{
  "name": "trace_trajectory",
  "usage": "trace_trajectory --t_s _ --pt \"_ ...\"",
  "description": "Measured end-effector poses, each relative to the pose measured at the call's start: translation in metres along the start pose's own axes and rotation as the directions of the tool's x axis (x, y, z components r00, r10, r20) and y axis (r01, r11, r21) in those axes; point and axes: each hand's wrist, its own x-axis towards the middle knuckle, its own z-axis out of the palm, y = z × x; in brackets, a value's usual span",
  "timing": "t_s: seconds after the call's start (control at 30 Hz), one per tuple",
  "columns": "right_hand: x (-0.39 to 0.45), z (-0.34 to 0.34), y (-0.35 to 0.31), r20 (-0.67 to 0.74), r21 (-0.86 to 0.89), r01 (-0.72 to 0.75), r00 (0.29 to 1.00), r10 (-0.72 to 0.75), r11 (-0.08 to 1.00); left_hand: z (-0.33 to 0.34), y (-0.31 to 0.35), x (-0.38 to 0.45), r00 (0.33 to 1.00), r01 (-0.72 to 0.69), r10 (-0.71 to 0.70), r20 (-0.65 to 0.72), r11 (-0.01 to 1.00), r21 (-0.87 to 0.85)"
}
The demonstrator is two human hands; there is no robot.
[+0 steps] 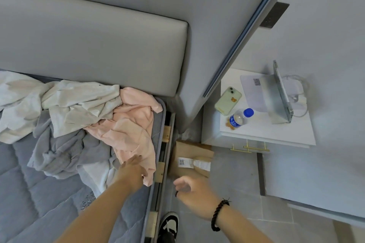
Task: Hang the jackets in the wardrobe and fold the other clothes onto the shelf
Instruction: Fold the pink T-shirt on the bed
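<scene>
**Left hand on the pink garment at the bed's edge**

Left hand (pixel 132 165) lies flat, fingers straight, on the crumpled pale pink cotton garment (pixel 129 130), which runs from centre frame down towards the bed's right edge. Beside it, a white shirt (pixel 79 104) and a grey cloth (pixel 63 150). Right hand (pixel 189 188) hangs loosely curled, holding nothing, over a brown parcel (pixel 189 156); its label is unreadable. At right, a white nightstand (pixel 276 134) carries a green phone (pixel 228 100) and a blue-capped bottle (pixel 240 117).

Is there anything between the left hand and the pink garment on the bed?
Nothing visible stands between them. The left hand already lies on the lower edge of the pink garment, near the side of the bed. The right hand hangs apart over the floor, holding nothing.
</scene>
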Motion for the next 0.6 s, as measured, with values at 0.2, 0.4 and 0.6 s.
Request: trace_trajectory --t_s 0.2,0.4,0.6 --pt "0.008 0.014 -0.003 -0.027 0.135 -0.019 0.999 0.023 0.991 0.021 0.007 0.009 0.987 0.151 -0.139 -0.079 0.974 0.167" --pt "-0.002 0.01 -0.012 -0.033 0.133 -0.032 0.999 0.037 0.991 0.014 -0.006 -0.008 0.989 0.137 -0.126 -0.079 0.978 0.155" --pt "-0.008 0.005 -0.016 -0.059 0.173 -0.058 0.996 0.07 0.983 0.023 -0.018 -0.017 0.999 0.04 -0.033 -0.035 0.976 0.215"
